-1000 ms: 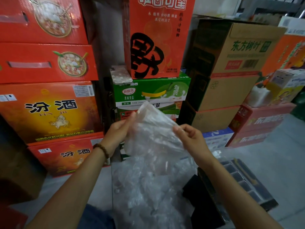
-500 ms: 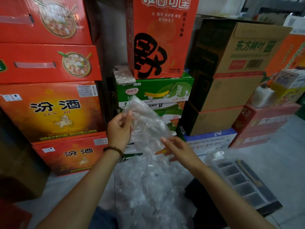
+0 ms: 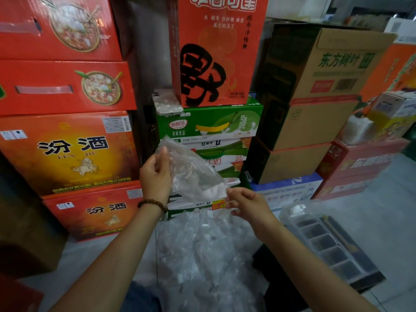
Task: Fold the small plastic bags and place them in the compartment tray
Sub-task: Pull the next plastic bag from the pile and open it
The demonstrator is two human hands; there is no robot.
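So progress-wise this looks pretty early to me: one small clear plastic bag (image 3: 193, 174) is up in the air between both hands and it's not folded yet, more like stretched out flat on a diagonal, ready for a first fold. Directly below the two grips there's a big pile of crinkly clear plastic bags (image 3: 202, 255), so my guess is most of the job is left. The black compartment tray (image 3: 340, 233) sits on the grey floor (image 3: 371, 206), down and to the right of the right grip, well apart from the held bag. Most of its compartments look dark and bare; the far one has something pale in it that might be a folded bag, but it's too blurry to call. On the pose: the left hand (image 3: 155, 174) is raised, knuckles toward the camera, with thumb and fingers pinching the bag's upper corner, so that grip is closed on the bag. The right hand (image 3: 247, 201) is lower and further right, fingers curled in and pinching the bag's bottom edge, also closed on it. Both forearms reach forward and angle in toward each other, with a brown bead bracelet (image 3: 153, 203) on the left wrist. Behind the grips it's just stacked red and orange cardboard boxes (image 3: 67, 149). Next up is probably bringing the two grips together to double the bag over.
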